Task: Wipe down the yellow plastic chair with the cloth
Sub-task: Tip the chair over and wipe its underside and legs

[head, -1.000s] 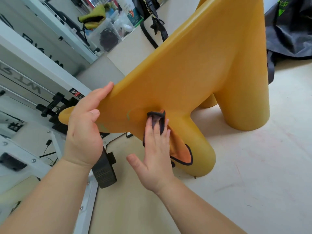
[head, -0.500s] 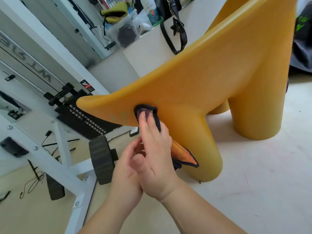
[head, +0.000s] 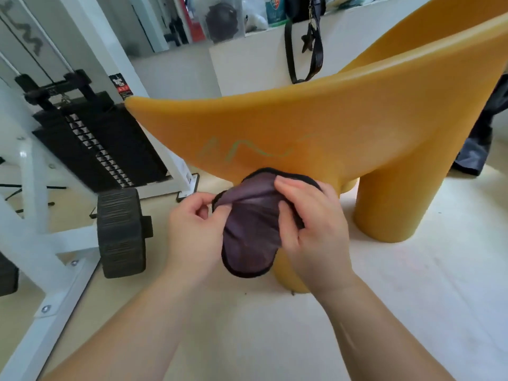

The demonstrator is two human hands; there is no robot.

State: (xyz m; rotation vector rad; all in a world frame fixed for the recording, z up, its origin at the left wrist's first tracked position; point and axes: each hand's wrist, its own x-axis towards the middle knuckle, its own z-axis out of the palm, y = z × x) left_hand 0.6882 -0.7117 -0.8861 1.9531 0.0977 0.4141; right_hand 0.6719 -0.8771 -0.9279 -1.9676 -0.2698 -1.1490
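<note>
The yellow plastic chair [head: 343, 119] stands on the floor and fills the upper right of the view. A faint green scribble [head: 247, 149] marks its outer side. Just below that side, both hands hold a dark purple cloth [head: 250, 229] with a black hem. My left hand [head: 195, 229] pinches the cloth's left edge between thumb and fingers. My right hand [head: 313, 229] grips its right side, fingers curled over the top fold. The cloth hangs in front of one chair leg and is off the chair's surface.
A white gym machine frame [head: 30, 243] with a black weight stack [head: 99, 149] and a black roller pad [head: 121, 232] stands at left. A white counter [head: 255, 61] with a hanging black strap [head: 305, 53] is behind the chair. Dark fabric [head: 478, 138] lies at right.
The cloth has come off the chair's side and now hangs spread between both hands. My left hand let go of the chair edge and took the cloth's left edge.
</note>
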